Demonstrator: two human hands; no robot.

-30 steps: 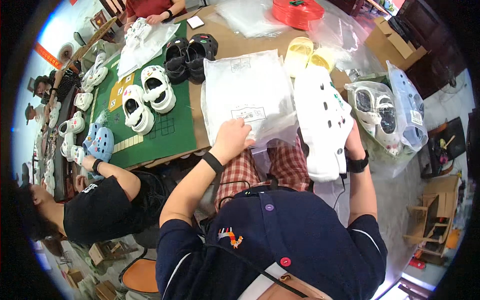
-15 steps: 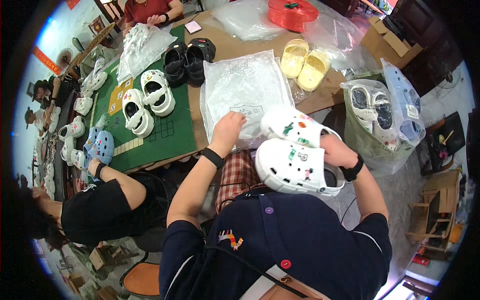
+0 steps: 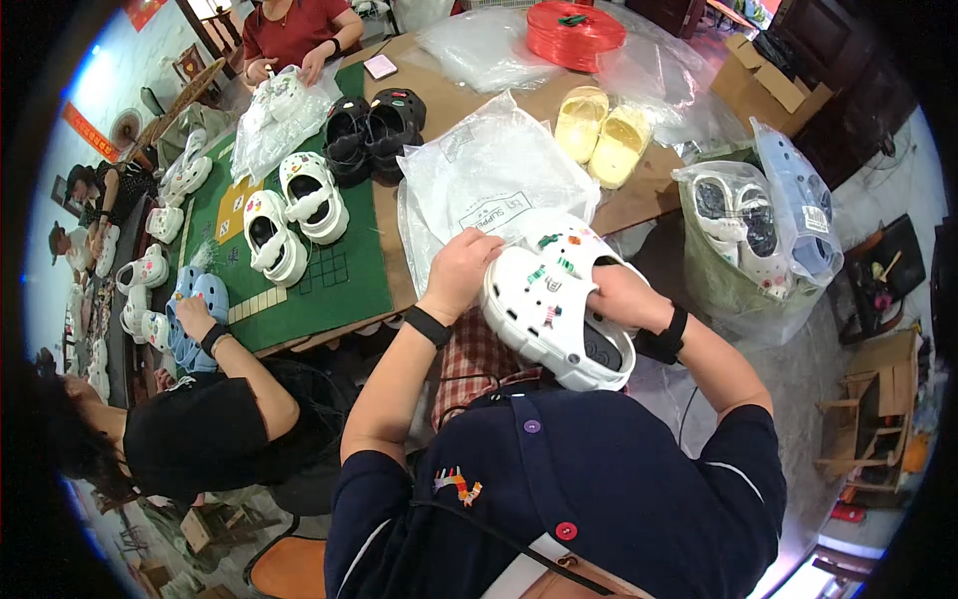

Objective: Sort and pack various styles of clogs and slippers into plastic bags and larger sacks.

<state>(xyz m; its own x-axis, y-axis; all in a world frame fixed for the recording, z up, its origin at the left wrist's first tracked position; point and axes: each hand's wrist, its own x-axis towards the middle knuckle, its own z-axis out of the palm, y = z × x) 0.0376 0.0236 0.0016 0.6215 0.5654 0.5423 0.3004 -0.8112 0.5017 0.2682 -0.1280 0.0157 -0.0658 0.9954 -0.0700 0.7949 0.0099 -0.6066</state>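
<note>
My right hand grips a pair of white clogs with its fingers inside the foot openings. Colourful charms dot their uppers, and the toes point left and away from me. Against the toes, my left hand is closed on the near edge of a clear plastic bag with dark print. The bag lies partly flat on the table, its near right part hidden behind the clogs. I cannot see whether the toes are inside the bag's mouth.
Black clogs, cream slippers and charm-covered white clogs stand on the table. Red twine is at the back. Bagged shoes fill a sack at right. One co-worker handles blue clogs at left; another sits across.
The white clogs have moved left, up to my left hand, and are tilted. The bag has turned and crumpled as my left hand took hold of its near edge.
</note>
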